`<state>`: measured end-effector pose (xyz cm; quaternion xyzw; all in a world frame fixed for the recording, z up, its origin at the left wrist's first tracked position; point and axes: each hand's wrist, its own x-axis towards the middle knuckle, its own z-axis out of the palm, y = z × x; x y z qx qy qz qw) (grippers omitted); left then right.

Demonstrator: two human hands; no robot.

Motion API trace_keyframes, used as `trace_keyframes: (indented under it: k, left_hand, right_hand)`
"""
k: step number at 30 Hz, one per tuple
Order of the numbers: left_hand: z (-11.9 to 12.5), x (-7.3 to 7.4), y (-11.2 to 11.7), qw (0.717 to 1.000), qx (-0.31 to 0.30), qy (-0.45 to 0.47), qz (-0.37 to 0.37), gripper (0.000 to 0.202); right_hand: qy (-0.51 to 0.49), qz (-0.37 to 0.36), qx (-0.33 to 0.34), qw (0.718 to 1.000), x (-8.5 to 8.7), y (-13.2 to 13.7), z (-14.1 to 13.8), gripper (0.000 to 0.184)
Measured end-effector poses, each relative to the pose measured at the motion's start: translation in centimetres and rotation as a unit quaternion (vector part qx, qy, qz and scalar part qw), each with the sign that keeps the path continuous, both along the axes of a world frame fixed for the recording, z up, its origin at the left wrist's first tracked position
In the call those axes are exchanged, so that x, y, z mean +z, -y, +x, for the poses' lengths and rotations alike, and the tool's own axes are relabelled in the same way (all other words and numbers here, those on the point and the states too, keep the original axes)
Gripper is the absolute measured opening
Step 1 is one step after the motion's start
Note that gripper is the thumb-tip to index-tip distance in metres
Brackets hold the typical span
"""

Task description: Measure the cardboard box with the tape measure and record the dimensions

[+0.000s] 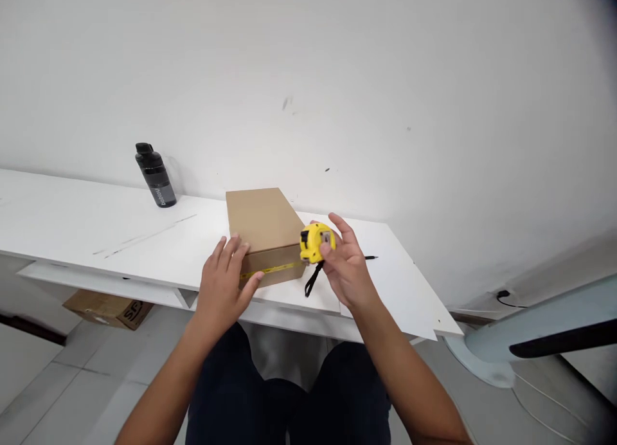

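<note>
A closed brown cardboard box stands on the white table. My left hand rests against its front left corner, fingers stretched and apart, with the thumb by the front side. Along that front side runs the yellow blade of a tape measure. Whether the thumb presses on the blade's end I cannot tell. My right hand is closed round the yellow tape measure at the box's right front corner, thumb on its case. A black wrist strap hangs from it.
A black bottle stands at the back left by the wall. A white sheet of paper lies to the right, with a dark pen on it, partly hidden by my right hand. Below the table, another carton is at the left.
</note>
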<state>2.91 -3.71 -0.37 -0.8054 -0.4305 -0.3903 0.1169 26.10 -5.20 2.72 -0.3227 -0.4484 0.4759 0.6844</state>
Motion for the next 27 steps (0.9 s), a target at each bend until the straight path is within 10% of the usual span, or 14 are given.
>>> trace_keyframes:
  k: [6, 12, 20, 27]
  left_hand:
    - [1.1, 1.4, 3.5, 0.989, -0.111, 0.038, 0.088, 0.032]
    - [0.2, 2.3, 3.4, 0.977, -0.12, -0.031, 0.174, 0.027]
    - [-3.4, 4.9, 0.2, 0.95, -0.008, -0.072, 0.303, 0.042]
    - [-5.6, 3.3, -4.2, 0.942, -0.032, -0.138, 0.303, 0.037]
  right_hand:
    - [0.0, -0.028, 0.13, 0.991, -0.4, 3.3, -3.4, 0.065]
    - [0.037, -0.011, 0.124, 0.992, -0.4, 3.6, -3.3, 0.06]
    - [0.079, -0.022, 0.082, 0.993, 0.9, 0.4, -2.4, 0.062]
    - [0.09, 0.015, -0.057, 0.994, 0.5, -6.0, 4.1, 0.083]
